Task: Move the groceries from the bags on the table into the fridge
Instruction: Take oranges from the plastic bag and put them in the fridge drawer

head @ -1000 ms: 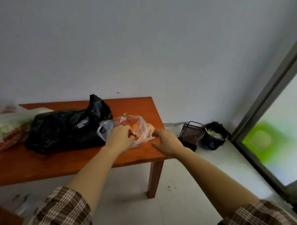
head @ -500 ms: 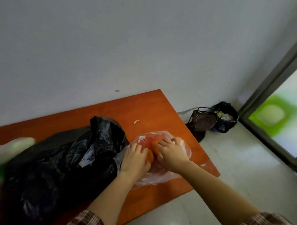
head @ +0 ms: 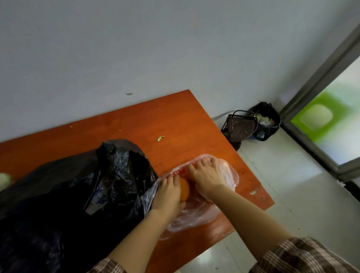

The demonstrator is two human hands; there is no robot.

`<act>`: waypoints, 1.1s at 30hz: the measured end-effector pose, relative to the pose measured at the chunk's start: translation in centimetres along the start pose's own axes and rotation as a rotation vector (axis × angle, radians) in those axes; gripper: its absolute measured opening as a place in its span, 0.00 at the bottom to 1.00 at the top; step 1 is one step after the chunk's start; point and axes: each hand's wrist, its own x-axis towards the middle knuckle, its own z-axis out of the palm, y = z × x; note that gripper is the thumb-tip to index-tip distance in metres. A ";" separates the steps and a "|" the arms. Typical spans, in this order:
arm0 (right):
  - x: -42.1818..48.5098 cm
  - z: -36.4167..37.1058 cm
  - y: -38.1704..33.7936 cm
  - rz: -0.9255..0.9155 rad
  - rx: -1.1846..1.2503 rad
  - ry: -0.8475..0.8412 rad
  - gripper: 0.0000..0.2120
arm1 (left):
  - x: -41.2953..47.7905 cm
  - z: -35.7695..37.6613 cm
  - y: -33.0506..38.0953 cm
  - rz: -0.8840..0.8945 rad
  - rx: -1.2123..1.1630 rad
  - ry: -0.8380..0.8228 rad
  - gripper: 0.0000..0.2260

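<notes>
Since a second ago both hands have closed on the clear bag (head: pixel 200 215), near right on the table (head: pixel 174 120). The left hand (head: pixel 167 196) and right hand (head: pixel 209 176) grip its film, baring an orange (head: pixel 184 190). Unpacking appears just begun.

The left hand (head: pixel 167 195) and the right hand (head: pixel 207 176) are gripping the rim of a clear plastic bag (head: pixel 198 216) that is lying at the near right corner of the table (head: pixel 174 120), with an orange (head: pixel 184 190) showing between them. A crumpled black bag (head: pixel 64 191) is sitting on the table's left part, touching the clear one. A dark basket (head: pixel 241 127) and a lined bin (head: pixel 266 121) are standing on the floor beyond the table's right end.
</notes>
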 end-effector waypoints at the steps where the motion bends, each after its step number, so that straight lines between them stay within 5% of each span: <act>1: 0.0 0.0 -0.1 -0.006 -0.013 0.009 0.25 | 0.1 0.0 -0.1 -0.016 -0.038 -0.001 0.38; 7: -1.1 -0.8 0.2 -0.036 0.083 0.128 0.32 | -1.2 -1.1 0.1 -0.072 -0.150 0.009 0.36; 18: -13.2 -6.9 3.1 0.089 0.785 0.514 0.29 | -7.9 -7.1 4.6 -0.035 -0.275 0.311 0.35; 24: -26.7 -7.4 8.2 0.222 0.787 0.695 0.32 | -12.7 -9.1 15.8 0.172 -0.326 0.512 0.34; 33: -52.9 -2.3 16.7 0.576 0.609 0.866 0.32 | -21.8 -3.6 38.8 0.575 -0.354 0.430 0.37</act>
